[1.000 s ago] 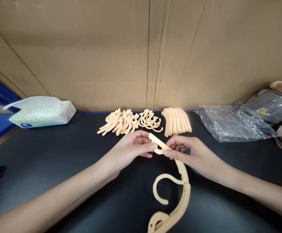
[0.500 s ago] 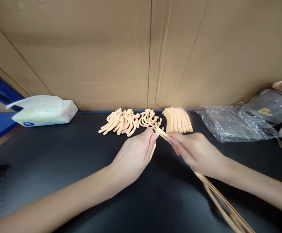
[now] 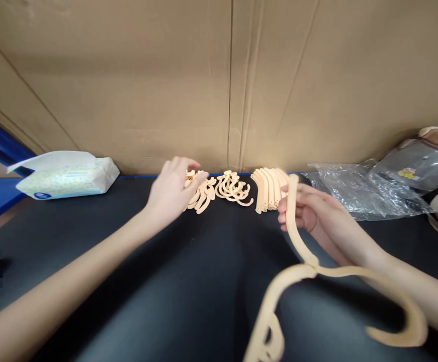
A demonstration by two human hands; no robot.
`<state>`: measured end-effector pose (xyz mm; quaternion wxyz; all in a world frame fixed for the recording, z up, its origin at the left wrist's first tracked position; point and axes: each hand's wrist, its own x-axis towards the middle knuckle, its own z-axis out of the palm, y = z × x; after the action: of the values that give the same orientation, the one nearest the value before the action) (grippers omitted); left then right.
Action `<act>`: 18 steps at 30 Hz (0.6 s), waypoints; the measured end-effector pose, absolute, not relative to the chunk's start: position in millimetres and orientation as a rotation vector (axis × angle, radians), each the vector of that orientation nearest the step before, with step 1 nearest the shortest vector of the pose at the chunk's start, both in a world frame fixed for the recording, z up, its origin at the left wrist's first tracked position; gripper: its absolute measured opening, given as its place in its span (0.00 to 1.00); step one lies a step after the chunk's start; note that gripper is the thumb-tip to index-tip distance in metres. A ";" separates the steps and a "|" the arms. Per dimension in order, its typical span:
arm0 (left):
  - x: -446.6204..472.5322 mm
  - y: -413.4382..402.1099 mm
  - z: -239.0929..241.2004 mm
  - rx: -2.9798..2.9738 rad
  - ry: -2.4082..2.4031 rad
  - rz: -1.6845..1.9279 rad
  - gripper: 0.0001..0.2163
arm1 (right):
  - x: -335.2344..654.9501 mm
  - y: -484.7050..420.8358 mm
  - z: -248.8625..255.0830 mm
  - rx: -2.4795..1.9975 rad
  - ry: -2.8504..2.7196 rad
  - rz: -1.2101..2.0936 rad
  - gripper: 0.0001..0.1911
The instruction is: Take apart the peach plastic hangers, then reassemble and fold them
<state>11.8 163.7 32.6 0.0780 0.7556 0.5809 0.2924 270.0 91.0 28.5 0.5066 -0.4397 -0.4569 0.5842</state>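
Note:
My right hand [image 3: 317, 211] grips one arm of a beige clothes hanger [image 3: 311, 262]. The hanger tilts toward me, its hook hanging at the lower right and its other arm running out of the bottom of the picture. At the back of the table my left hand [image 3: 171, 188] is over a pile of small curved beige pieces [image 3: 204, 197]. Its fingers are spread and partly cover the pile; whether they touch a piece I cannot tell. Beige hooks [image 3: 234, 190] lie in a loose heap beside it. Flat beige hanger arms [image 3: 264, 191] are stacked behind my right fingers.
A pack of tissues [image 3: 68, 176] stands on the black table [image 3: 188, 291] at the left. Crumpled clear plastic [image 3: 369, 196] and a transparent bag [image 3: 418, 158] are on the right. Cardboard [image 3: 147, 90] walls off the back.
My left hand has let go of the hanger and moved left to the pile of curved pieces. My right hand has swung the hanger so its hook and arms now show.

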 end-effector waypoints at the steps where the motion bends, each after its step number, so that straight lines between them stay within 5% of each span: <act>1: 19.9 150.4 34.7 2.157 1.558 0.845 0.19 | 270.7 91.3 29.5 -1.048 -1.091 1.335 0.04; 5: 45.5 104.6 47.5 1.653 1.018 0.277 0.18 | 276.3 94.2 32.3 -1.022 -1.043 1.061 0.01; 9: 48.6 96.3 46.6 1.213 0.944 0.555 0.16 | 286.5 95.5 30.1 -1.062 -1.224 0.907 0.14; 12: 48.2 100.8 40.0 1.095 0.943 0.673 0.16 | 290.9 92.2 25.2 -1.197 -1.628 0.741 0.15; 18: 62.2 92.7 37.8 1.022 0.843 0.520 0.11 | 281.9 82.5 19.1 -1.244 -2.306 -0.307 0.11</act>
<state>62.2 92.7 37.8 0.7573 0.4691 0.3866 0.2388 281.9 82.5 19.1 0.2490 -0.4567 -0.8466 -0.1128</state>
